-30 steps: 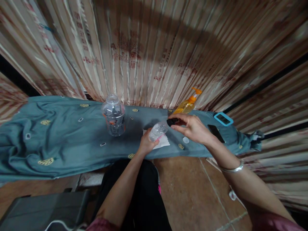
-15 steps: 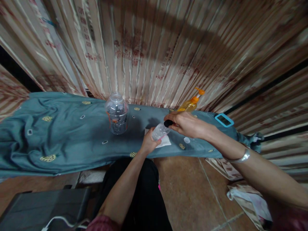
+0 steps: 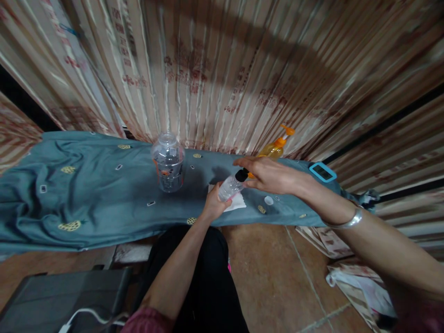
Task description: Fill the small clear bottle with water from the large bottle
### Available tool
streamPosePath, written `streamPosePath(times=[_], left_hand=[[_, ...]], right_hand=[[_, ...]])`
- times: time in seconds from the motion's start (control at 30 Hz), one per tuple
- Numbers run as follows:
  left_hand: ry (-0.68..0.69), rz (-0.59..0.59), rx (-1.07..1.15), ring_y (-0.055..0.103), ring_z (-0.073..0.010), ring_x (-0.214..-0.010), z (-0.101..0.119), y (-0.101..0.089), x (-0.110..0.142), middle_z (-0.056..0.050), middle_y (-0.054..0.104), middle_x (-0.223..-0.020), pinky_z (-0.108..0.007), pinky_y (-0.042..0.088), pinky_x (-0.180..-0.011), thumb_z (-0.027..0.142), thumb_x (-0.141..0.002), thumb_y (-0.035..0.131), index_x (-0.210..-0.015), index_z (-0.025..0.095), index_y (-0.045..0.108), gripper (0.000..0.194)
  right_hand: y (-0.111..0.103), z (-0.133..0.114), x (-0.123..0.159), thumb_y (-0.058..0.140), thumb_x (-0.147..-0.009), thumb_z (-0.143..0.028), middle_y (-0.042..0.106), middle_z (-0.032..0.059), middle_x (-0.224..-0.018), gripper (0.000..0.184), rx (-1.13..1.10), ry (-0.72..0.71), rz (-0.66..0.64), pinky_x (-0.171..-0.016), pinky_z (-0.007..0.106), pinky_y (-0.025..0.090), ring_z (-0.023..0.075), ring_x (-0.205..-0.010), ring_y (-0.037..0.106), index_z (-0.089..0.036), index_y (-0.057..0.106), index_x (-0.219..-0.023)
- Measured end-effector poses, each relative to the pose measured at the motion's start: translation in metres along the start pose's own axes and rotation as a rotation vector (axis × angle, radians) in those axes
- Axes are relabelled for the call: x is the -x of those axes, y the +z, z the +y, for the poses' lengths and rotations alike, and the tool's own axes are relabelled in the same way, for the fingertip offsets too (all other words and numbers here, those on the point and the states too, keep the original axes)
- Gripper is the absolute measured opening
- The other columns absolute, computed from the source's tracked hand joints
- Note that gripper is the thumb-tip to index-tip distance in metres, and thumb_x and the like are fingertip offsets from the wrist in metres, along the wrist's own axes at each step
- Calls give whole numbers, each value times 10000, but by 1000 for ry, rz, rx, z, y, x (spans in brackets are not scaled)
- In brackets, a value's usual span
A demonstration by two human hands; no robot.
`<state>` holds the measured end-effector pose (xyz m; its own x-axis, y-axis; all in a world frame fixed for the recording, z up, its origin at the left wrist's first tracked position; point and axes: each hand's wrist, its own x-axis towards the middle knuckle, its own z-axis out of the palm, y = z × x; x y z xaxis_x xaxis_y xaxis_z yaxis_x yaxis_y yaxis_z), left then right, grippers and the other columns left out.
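Observation:
A small clear plastic bottle (image 3: 229,187) with a black cap (image 3: 241,175) is tilted up to the right. My left hand (image 3: 214,203) is closed around its lower body. Beside the cap, my right hand (image 3: 272,175) has its fingers stretched out and apart, with thumb and forefinger on either side of a gap. Whether a fingertip touches the cap is hard to tell. Beneath the bottle lies a white paper tissue (image 3: 237,202), partly covered by my left hand and the bottle.
A large clear bottle (image 3: 169,166) stands left on the green cloth (image 3: 114,194). Behind my right hand is an orange pump bottle (image 3: 275,149). A blue-framed digital timer (image 3: 323,172) lies at the right end. A small white disc (image 3: 268,200) sits near the front edge.
My right hand's fingers have loosened from the black cap and spread. More of the cap shows now. My left hand keeps the small bottle in nearly the same place.

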<state>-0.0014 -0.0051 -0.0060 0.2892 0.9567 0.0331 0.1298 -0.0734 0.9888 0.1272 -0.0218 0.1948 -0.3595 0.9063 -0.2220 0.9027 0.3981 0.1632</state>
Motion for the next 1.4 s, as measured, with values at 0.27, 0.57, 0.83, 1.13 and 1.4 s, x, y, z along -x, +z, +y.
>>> streamPosePath(times=[0.27,0.57,0.83,1.13,1.4], left_hand=[[-6,1,-8,712,-220,-949,1,-1,0,-35,748,-1054,-321,543,-865,67,-632,775,-1131,191,625,536],[10,-5,-28,706,-216,-1003,-1,0,0,-39,749,-1106,-324,529,-911,51,-641,776,-1159,183,616,558],[-4,-9,-31,706,-219,-972,1,-1,0,-36,747,-1074,-313,537,-875,39,-618,786,-1134,178,631,556],[15,1,-23,703,-208,-978,-1,1,0,-44,746,-1098,-312,533,-884,35,-628,776,-1151,175,613,565],[-6,-12,-27,706,-216,-979,-4,1,-1,-33,747,-1090,-314,535,-873,62,-630,780,-1146,203,617,559]], right_hand=[[-1,-3,-3,568,-1014,-429,766,171,-1008,383,42,97,-32,-741,299,470,293,-995,745,-94,691,-1155],[-8,-7,-5,434,-1048,-500,758,239,-995,525,73,149,-88,-716,334,456,334,-978,745,-66,729,-1068],[-7,-9,-5,446,-1049,-451,760,235,-975,485,90,151,-124,-726,331,451,337,-994,744,-66,741,-1057],[-9,-10,-4,534,-1021,-395,772,183,-1015,364,97,133,-127,-750,304,453,290,-1005,739,-113,730,-1144],[-11,-7,-3,617,-984,-372,779,107,-1070,383,73,92,-141,-723,267,430,244,-1020,737,-168,652,-1307]])
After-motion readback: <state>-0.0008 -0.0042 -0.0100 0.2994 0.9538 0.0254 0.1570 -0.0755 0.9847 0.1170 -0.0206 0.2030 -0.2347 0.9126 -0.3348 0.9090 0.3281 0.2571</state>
